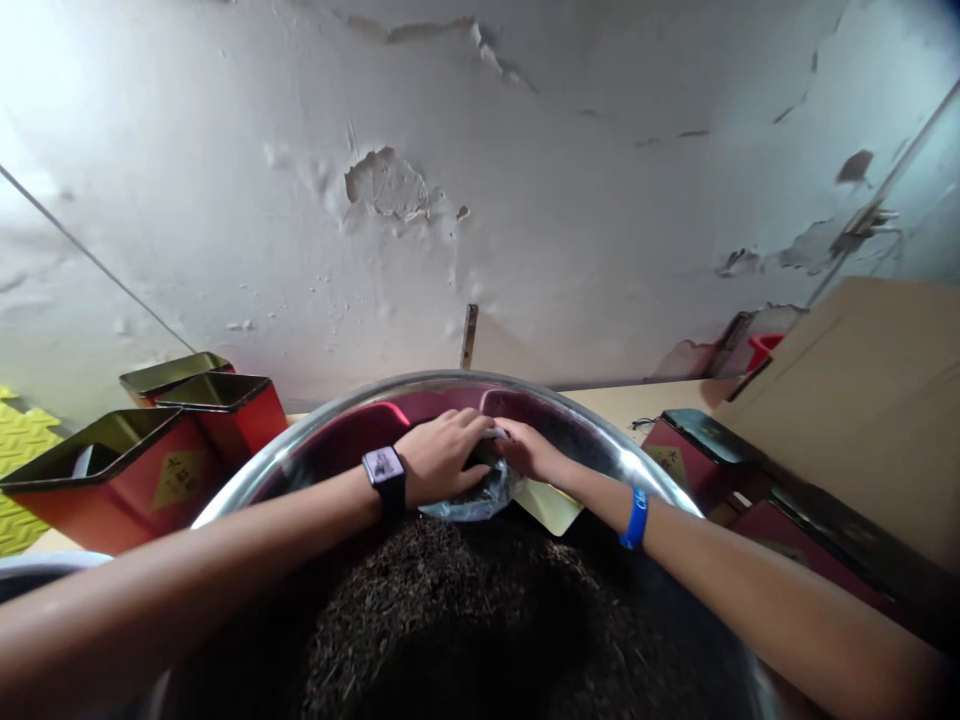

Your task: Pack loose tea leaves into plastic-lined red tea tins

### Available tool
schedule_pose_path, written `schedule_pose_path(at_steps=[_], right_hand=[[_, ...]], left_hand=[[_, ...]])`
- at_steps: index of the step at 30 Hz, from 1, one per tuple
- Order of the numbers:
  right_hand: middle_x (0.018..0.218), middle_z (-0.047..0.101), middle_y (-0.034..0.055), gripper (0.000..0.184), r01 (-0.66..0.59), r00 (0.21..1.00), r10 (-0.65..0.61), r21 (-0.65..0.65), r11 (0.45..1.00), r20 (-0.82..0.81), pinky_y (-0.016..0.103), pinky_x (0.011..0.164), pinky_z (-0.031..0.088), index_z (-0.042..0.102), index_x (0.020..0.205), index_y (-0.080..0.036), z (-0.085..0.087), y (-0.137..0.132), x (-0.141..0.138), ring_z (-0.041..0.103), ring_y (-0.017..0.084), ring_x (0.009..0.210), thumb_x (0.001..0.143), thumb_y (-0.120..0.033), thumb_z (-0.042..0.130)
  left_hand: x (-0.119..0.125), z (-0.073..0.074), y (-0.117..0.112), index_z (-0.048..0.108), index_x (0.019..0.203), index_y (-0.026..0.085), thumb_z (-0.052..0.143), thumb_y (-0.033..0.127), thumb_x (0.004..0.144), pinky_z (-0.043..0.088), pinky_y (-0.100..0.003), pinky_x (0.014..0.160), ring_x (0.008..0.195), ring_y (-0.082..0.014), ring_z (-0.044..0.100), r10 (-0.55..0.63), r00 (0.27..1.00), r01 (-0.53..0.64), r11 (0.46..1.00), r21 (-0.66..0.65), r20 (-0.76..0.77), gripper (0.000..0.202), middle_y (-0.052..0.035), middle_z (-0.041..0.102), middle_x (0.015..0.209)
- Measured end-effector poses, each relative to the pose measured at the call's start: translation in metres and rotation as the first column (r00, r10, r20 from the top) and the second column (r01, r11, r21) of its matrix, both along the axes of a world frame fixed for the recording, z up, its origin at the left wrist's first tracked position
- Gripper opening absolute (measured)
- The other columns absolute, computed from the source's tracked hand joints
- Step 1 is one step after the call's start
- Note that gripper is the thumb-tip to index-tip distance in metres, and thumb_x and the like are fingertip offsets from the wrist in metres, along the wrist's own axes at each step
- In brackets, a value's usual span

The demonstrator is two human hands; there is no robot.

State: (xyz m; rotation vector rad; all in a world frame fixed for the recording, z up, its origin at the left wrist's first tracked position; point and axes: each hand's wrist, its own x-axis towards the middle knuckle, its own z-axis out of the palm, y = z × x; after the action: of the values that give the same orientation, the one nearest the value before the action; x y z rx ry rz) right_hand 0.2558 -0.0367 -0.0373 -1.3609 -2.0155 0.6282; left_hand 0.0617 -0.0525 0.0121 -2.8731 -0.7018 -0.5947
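Over the far part of a large metal basin (352, 405), my hands are close together at a clear plastic bag (480, 503). My left hand (442, 458), with a smartwatch on its wrist, curls over the bag's top from the left. From the right, my right hand (531, 450) closes on the gathered edge of the bag; its fingertips are partly hidden. The bag's contents look dark and are hard to make out. Dark, dry loose leaves (450, 610), like tea, fill the basin below. A pale gold flat piece (551, 507) lies beneath my right hand.
Open red tins (180, 470) stand to the left, near a yellow mat (26, 510). On the right are dark red tins (686, 465) and a large cardboard piece (862, 400). A peeling wall (525, 250) rises behind. Another metal rim (52, 563) shows at lower left.
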Motion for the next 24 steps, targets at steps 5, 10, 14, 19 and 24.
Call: schedule_pose_path(at_steps=[5,10,14,19,24], right_hand=[[0.066,0.059,-0.0012,0.041,0.083,0.996,-0.085,0.058,0.995,0.038,0.025,0.058,0.042,0.045,0.121,-0.019,0.009,-0.012,-0.011,0.051,0.011,0.054,0.082,-0.029,0.041],[0.073,0.054,0.0004,0.038,0.096,0.983,-0.149,0.386,0.918,0.108,0.026,0.066,0.041,0.048,0.117,-0.02,0.03,-0.039,-0.021,0.05,0.012,0.064,0.079,-0.025,0.046],[0.091,0.057,0.0058,0.026,-0.209,0.974,0.135,0.483,0.85,0.184,0.029,0.077,0.041,0.054,0.105,-0.018,0.038,-0.063,-0.038,0.052,0.014,0.081,0.082,-0.022,0.043],[0.102,0.059,0.0058,0.038,-0.698,0.631,0.633,-0.028,0.715,0.449,0.025,0.076,0.042,0.051,0.115,-0.019,0.017,-0.078,-0.057,0.055,0.015,0.089,0.082,-0.037,0.045],[0.117,0.052,0.0107,0.057,-0.713,0.467,0.696,-0.234,0.661,0.545,0.03,0.077,0.043,0.046,0.121,-0.017,-0.006,-0.082,-0.062,0.053,0.024,0.098,0.072,-0.044,0.055]], left_hand=[[-0.018,-0.008,0.054,0.049,0.113,0.014,0.047,0.017,0.073,0.037,-0.032,0.088,0.098,-0.0214,0.051,-0.004,0.986,0.0,1.0,-0.026,-0.169,0.041,-0.0095,0.057,0.105],[-0.017,-0.015,0.086,0.061,0.084,0.02,0.044,0.016,0.071,0.042,-0.024,0.068,0.078,-0.0169,0.058,0.131,0.968,-0.198,0.92,-0.337,-0.212,0.022,-0.0024,0.065,0.085],[-0.02,-0.024,0.081,0.06,0.098,0.019,0.041,0.01,0.068,0.042,-0.023,0.072,0.083,-0.016,0.058,0.064,0.989,-0.12,0.877,-0.466,-0.135,0.037,-0.0024,0.065,0.095],[-0.015,-0.033,0.056,0.042,0.126,0.023,0.043,0.006,0.066,0.037,-0.026,0.091,0.11,-0.017,0.047,-0.163,0.983,0.093,0.834,-0.544,-0.081,0.062,-0.0019,0.05,0.125],[-0.008,-0.041,0.047,0.04,0.127,0.022,0.048,0.022,0.077,0.034,-0.029,0.095,0.113,-0.0198,0.045,-0.163,0.984,0.106,0.857,-0.505,-0.07,0.051,-0.0043,0.046,0.129]])
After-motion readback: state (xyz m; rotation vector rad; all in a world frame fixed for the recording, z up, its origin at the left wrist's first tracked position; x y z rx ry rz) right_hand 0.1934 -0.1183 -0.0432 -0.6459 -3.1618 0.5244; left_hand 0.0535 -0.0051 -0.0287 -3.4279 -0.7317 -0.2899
